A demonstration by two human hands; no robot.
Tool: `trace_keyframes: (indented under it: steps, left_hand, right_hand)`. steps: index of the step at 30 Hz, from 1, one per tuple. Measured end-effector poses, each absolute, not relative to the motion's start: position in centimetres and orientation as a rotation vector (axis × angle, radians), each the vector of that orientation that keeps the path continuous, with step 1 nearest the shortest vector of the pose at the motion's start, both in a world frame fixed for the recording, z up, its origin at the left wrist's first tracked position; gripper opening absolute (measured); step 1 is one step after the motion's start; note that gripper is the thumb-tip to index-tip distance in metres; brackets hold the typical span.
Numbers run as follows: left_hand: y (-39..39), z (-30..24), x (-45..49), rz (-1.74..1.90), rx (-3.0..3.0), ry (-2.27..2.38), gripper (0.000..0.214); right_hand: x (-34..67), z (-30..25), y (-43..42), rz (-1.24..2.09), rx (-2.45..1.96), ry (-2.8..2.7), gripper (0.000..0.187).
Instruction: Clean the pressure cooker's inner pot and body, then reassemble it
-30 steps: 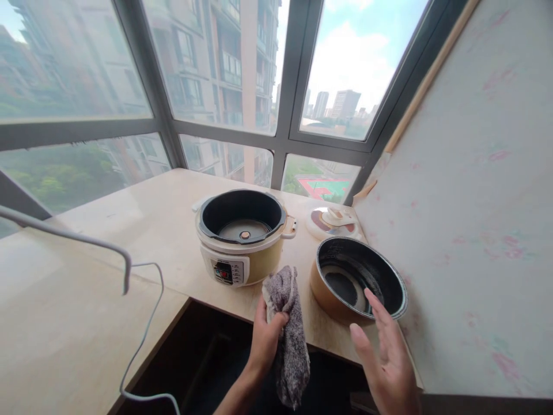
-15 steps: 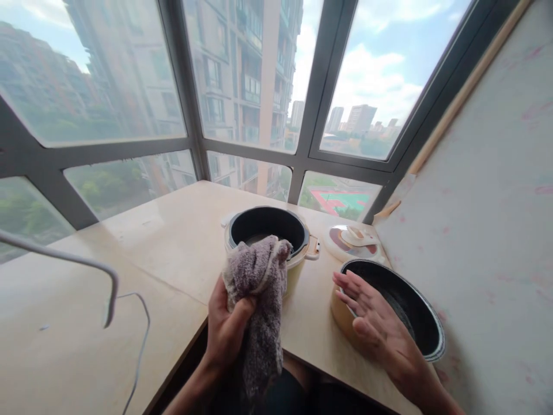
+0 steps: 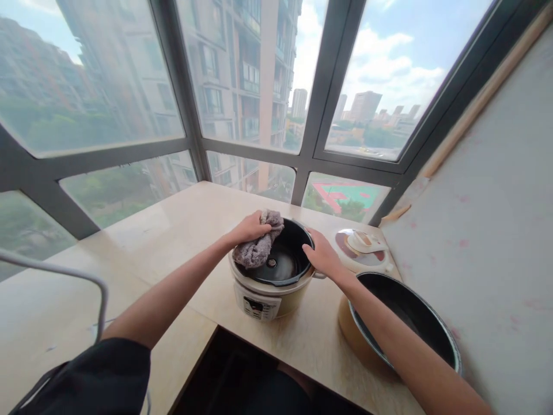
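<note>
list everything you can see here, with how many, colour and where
electric pressure cooker base: 1, white and pale yellow with black interior, tabletop centre
cloth: 1, mottled greyish purple, inside left of the cooker's opening
inner pot: 1, tan outside, black inside, right of the cooker
lid: 1, white and reddish brown, behind the pot
tabletop: 1, cream, beneath these
thick cable: 1, pale grey, left
window frame: 1, dark grey, several panes, behind
wall: 1, whitish with pink patches, right
left hand: 1, bare, holding the cloth
right hand: 1, bare, at the cooker's right rim
sleeve: 1, black, left arm
</note>
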State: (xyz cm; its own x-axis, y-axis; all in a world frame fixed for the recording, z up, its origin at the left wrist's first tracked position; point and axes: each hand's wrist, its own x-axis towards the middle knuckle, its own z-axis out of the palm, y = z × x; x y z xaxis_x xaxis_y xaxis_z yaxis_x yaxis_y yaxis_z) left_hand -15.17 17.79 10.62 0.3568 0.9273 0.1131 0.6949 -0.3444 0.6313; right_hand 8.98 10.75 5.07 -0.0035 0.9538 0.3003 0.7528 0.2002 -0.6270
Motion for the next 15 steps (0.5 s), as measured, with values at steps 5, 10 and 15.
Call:
trace_keyframes:
  steps: [5,10,15]
  left_hand:
    - [19.2,7.4,-12.8,-0.032,2.547,1.517,0.051]
    - [20.0,5.0,-11.4,-0.235,2.575,1.357,0.050]
    - [21.2,4.8,-10.3,-0.350,2.617,1.141,0.047]
  right_hand:
    - [8.1,4.8,9.8,0.153,-1.789,-1.838,0.052]
    - [7.8,4.4,9.3,0.065,-1.827,-1.827,0.049]
    - [7.4,4.4,9.1,-0.019,-1.858,-1.800,0.048]
